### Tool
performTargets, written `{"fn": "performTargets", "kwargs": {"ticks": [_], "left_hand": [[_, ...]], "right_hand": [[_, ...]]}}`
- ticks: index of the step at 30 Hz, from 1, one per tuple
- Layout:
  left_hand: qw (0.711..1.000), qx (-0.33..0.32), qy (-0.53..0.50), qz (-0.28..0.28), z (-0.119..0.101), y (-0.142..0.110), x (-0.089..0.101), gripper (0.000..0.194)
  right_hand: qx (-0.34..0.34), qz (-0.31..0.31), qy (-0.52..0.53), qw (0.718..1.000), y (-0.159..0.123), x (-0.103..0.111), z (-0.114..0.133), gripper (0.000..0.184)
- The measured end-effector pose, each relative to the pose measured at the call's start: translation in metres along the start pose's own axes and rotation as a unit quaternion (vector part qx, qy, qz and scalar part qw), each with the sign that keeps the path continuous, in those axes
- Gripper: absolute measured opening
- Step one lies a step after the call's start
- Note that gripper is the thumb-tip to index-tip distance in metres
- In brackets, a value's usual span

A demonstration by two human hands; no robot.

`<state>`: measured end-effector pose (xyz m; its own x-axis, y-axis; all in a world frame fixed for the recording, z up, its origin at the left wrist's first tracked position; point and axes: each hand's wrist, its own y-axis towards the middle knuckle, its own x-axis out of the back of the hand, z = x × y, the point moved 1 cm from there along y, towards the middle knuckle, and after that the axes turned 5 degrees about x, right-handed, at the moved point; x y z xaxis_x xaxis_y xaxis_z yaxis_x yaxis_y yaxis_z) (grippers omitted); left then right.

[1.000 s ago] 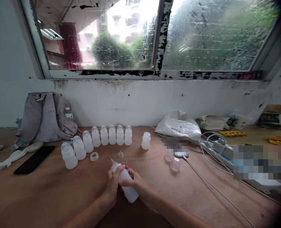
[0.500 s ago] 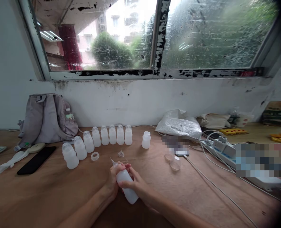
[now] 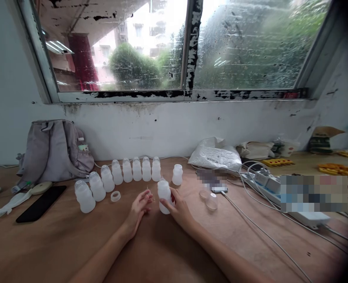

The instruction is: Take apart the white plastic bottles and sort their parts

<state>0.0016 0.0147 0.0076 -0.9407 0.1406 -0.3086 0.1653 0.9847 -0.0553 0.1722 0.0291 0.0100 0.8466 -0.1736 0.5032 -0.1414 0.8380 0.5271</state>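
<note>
My right hand (image 3: 178,206) is closed around a frosted white baby bottle (image 3: 164,199), which stands upright in front of me, thumb on its near side. To its left is my left hand (image 3: 139,208), its fingers loosely bent and apart, with nothing visible between them. Just beyond those fingertips is a small clear teat (image 3: 147,190), partly hidden by the hand. A white ring (image 3: 115,196) lies farther left. Several similar bottles (image 3: 127,171) stand in a curved row behind, and one open-necked bottle (image 3: 177,175) stands apart on the right.
Two clear caps (image 3: 211,202) lie to the right, near a phone (image 3: 219,188) on a white cable. A power strip (image 3: 306,214) with cords runs along the right side. At left are a black phone (image 3: 41,203) and a grey backpack (image 3: 54,151). A silvery bag (image 3: 217,155) lies by the wall.
Both hands were around a tilted bottle with a pointed tip. Now the left hand has let go and moved beside the teat, while the right hand has brought the bottle upright and farther from me.
</note>
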Motion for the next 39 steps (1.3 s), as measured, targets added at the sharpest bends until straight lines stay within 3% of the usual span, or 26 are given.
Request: {"fn": "performTargets", "kwargs": {"ticks": [4, 7, 12, 18, 22, 29, 39], "left_hand": [[0.984, -0.056, 0.129, -0.106, 0.000, 0.013, 0.021, 0.043], [0.943, -0.145, 0.255, -0.155, -0.004, 0.021, 0.035, 0.037], [0.900, -0.210, 0.348, -0.158, -0.008, 0.027, 0.055, 0.022], [0.768, -0.272, 0.555, -0.168, -0.005, 0.032, 0.071, 0.022], [0.729, -0.275, 0.605, -0.163, -0.002, 0.034, 0.073, 0.022], [0.713, -0.255, 0.634, -0.160, -0.004, 0.032, 0.071, 0.021], [0.686, -0.223, 0.656, -0.223, -0.006, 0.035, 0.083, 0.023]], "right_hand": [[-0.005, -0.011, -0.072, 0.997, 0.010, 0.002, -0.028, 0.031], [-0.028, -0.018, -0.131, 0.991, 0.016, 0.000, -0.037, 0.029], [-0.126, -0.003, -0.211, 0.969, 0.031, -0.008, -0.039, 0.032], [-0.200, -0.022, -0.245, 0.948, 0.052, -0.024, -0.036, 0.045], [-0.217, -0.015, -0.264, 0.940, 0.060, -0.030, -0.034, 0.043], [-0.237, 0.012, -0.282, 0.929, 0.070, -0.034, -0.046, 0.042], [-0.209, 0.024, -0.287, 0.935, 0.078, -0.039, -0.048, 0.037]]}}
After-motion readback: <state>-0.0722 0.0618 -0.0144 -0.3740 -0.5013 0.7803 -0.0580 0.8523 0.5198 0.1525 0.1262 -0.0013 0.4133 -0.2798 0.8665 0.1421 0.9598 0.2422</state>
